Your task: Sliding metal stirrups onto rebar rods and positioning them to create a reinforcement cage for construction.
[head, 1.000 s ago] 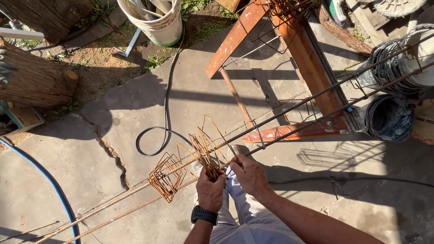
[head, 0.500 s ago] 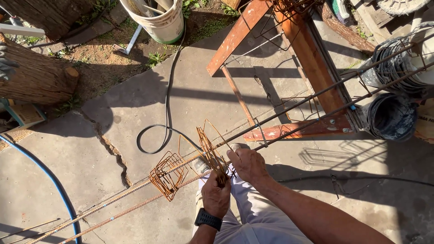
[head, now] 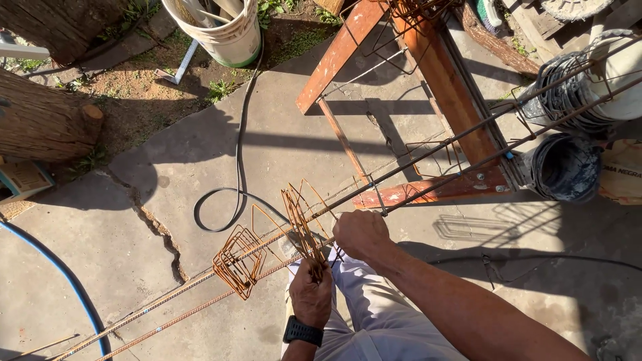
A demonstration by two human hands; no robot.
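Long rusty rebars (head: 428,174) run diagonally from lower left to upper right across a wooden sawhorse (head: 441,87). Several square wire stirrups (head: 301,220) hang on the bars near me, and another bunch of stirrups (head: 237,261) sits further left. My left hand (head: 311,291), with a black watch on the wrist, grips the lower edge of the near stirrups. My right hand (head: 361,232) is closed around a bar just right of them; whether it holds a tool is hidden.
A black hose (head: 237,167) loops over the cracked concrete. A white bucket (head: 224,30) stands at the top, a log (head: 40,120) at the left, a blue hose (head: 53,274) at lower left. Coils of wire (head: 565,100) and a dark bucket (head: 565,167) sit at the right.
Both hands have shifted slightly along the bars. The left hand has slid down onto the near stirrups and the right hand has closed on the bar beside them.
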